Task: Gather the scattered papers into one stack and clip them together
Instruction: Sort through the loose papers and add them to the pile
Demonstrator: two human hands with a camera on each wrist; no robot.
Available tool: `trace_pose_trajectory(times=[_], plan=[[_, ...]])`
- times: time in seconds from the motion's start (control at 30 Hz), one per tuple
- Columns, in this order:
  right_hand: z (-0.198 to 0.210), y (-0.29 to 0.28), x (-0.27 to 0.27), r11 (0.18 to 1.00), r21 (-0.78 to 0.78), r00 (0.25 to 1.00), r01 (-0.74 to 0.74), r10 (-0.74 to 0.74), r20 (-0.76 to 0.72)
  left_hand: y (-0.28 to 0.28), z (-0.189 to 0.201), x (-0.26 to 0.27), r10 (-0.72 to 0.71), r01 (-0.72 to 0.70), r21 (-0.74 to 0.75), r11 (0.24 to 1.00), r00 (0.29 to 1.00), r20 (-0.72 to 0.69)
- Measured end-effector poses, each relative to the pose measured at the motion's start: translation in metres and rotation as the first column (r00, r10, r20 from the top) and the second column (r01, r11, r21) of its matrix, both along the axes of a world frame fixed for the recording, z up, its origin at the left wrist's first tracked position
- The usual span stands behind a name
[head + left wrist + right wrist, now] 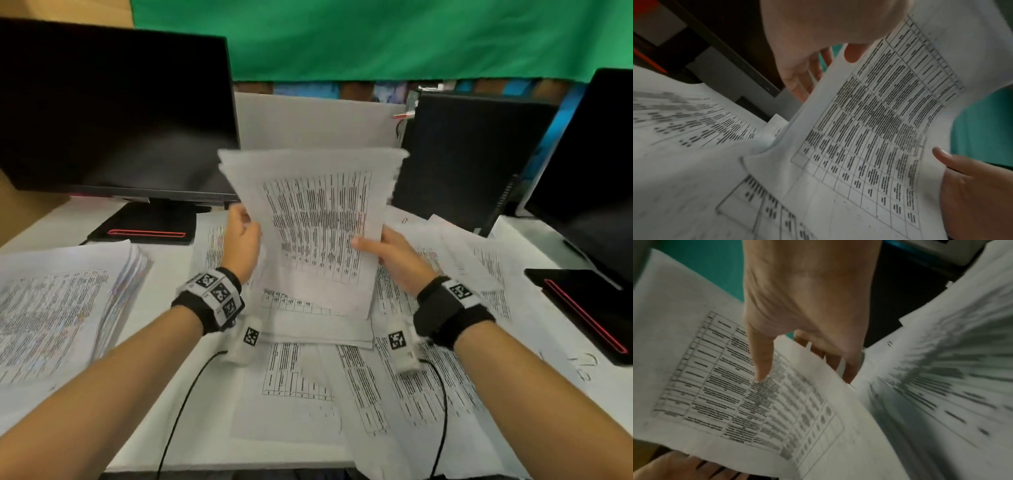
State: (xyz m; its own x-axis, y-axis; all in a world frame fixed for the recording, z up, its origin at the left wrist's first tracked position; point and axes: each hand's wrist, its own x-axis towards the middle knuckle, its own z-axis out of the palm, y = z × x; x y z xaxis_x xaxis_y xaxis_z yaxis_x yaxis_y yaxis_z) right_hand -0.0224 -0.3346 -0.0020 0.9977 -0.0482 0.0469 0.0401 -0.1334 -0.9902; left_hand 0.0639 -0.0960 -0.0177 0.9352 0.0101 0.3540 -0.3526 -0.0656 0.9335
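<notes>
I hold a bundle of printed sheets (318, 226) upright above the desk, its lower edge near the papers below. My left hand (241, 236) grips the bundle's left edge, fingers behind it. My right hand (383, 251) grips the right edge, thumb (762, 360) pressed on the printed table, fingers behind. The same bundle (869, 129) (735, 394) fills both wrist views. More loose sheets (308, 387) lie scattered flat on the desk under my wrists. No clip shows in any view.
A thick paper pile (61, 301) lies at the left. A dark monitor (113, 113) stands back left, a black computer case (469, 154) back right, another monitor (589, 164) far right. Black stands with red trim (147, 229) (589, 315) sit on the white desk (41, 226).
</notes>
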Motion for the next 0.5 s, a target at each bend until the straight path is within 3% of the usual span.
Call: trace_pose_trajectory(times=[0.07, 0.2, 0.27, 0.33, 0.4, 0.43, 0.5], plan=[[-0.009, 0.009, 0.0, 0.999, 0.043, 0.999, -0.014, 0.015, -0.032, -0.009, -0.007, 0.002, -0.024, 0.026, 0.034, 0.999, 0.999, -0.036], [0.018, 0.03, 0.013, 0.98, 0.147, 0.98, 0.132, -0.151, 0.13, -0.035, 0.036, -0.009, 0.006, 0.013, -0.079, 0.997, 0.971, 0.24], [0.036, 0.033, 0.019, 0.968, 0.186, 0.966, 0.168, -0.199, 0.164, -0.036, 0.062, -0.008, 0.097, -0.059, -0.126, 0.99, 0.944, 0.316], [0.043, 0.032, 0.023, 0.966, 0.182, 0.965, 0.184, -0.213, 0.153, -0.025, 0.072, 0.005, 0.191, -0.186, -0.047, 0.981, 0.933, 0.306], [0.028, 0.029, 0.025, 0.964, 0.156, 0.972, 0.214, -0.227, 0.065, -0.007, 0.063, 0.024, 0.186, -0.21, 0.161, 0.964, 0.971, 0.151], [0.014, 0.028, 0.027, 0.962, 0.149, 0.973, 0.227, -0.229, -0.001, 0.003, 0.05, 0.033, 0.158, -0.157, 0.281, 0.947, 0.987, 0.022], [-0.012, 0.029, 0.03, 0.964, 0.094, 0.963, 0.25, -0.237, -0.126, 0.032, 0.013, 0.049, 0.195, -0.052, 0.433, 0.9, 0.936, -0.293]])
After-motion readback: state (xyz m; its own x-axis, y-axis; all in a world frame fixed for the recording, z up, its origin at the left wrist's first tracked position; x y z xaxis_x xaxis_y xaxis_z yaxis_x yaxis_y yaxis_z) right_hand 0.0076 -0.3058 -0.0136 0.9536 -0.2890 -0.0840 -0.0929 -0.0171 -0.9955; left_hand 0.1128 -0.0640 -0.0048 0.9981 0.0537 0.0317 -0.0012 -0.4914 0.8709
